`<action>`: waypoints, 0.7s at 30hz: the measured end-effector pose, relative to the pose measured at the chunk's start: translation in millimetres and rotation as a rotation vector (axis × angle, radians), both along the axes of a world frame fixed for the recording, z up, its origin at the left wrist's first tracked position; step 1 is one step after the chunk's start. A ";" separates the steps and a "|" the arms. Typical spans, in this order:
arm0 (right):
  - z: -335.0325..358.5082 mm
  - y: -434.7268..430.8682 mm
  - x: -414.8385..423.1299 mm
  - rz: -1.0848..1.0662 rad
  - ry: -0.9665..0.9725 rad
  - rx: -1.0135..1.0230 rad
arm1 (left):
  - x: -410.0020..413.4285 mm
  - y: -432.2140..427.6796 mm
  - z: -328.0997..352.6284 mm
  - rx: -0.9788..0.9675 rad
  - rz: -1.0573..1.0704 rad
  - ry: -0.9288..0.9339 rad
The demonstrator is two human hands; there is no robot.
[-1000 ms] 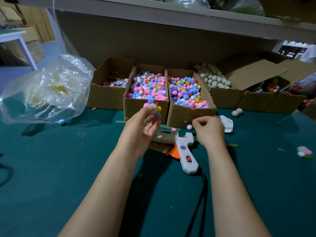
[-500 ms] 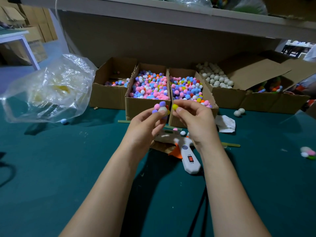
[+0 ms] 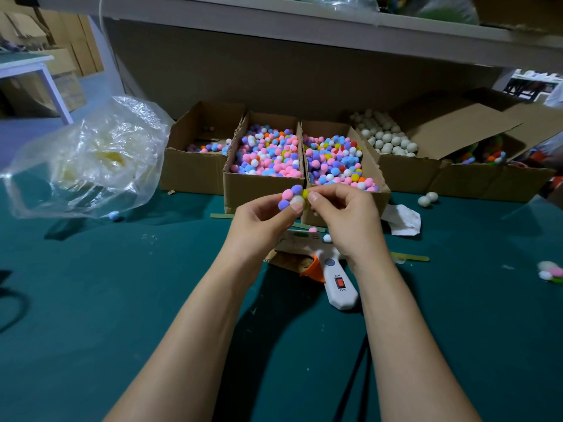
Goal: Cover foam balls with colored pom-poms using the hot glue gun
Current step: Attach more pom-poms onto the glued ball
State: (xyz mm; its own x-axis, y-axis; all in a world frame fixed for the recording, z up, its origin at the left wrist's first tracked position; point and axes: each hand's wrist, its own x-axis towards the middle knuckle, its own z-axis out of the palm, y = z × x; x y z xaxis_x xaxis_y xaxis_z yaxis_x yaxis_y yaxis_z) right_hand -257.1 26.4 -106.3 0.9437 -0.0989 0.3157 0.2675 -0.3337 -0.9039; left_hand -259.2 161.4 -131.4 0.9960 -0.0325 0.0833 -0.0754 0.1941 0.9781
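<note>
Now, your left hand grips the foam ball between thumb and curled fingers, raised above the green table in front of the near wall of the pom-pom boxes. A pink pom-pom and two purple ones already sit on the ball's far and left sides, while a patch of white foam shows toward you. Your right hand pinches a yellow pom-pom with thumb and forefinger and holds it against the right side of the ball; its other fingers are curled under.

Below your hands the hot glue gun lies on the table, handle toward you, its red switch facing up and its black cord running off toward the near edge. Your right wrist hides part of it.

Along the far side stands a row of cardboard boxes: the left pom-pom box and the right pom-pom box are full of mixed colours, and further right a box of bare white balls. Two loose white balls rest touching each other near it, beside a crumpled white paper. A clear plastic bag lies at the far left, with a light blue pom-pom just beside it.
</note>
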 end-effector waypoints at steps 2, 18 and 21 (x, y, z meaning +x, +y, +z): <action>0.3 -1.4 0.0 0.007 0.022 0.001 | -0.4 1.0 0.1 0.015 -0.004 0.006; 1.3 -0.1 -0.6 -0.002 0.090 -0.017 | 2.0 1.4 -3.3 0.067 -0.017 0.051; 0.6 0.5 2.9 -0.054 0.064 0.004 | 2.6 -0.5 -2.9 -0.014 0.007 0.066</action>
State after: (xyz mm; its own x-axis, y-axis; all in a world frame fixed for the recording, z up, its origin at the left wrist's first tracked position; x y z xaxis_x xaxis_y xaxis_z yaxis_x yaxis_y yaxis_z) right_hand -254.2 26.9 -105.7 0.9553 -0.1511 0.2542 0.1908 -0.3419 -0.9202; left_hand -256.6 160.9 -134.2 0.9995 -0.0244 0.0182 -0.0127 0.2073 0.9782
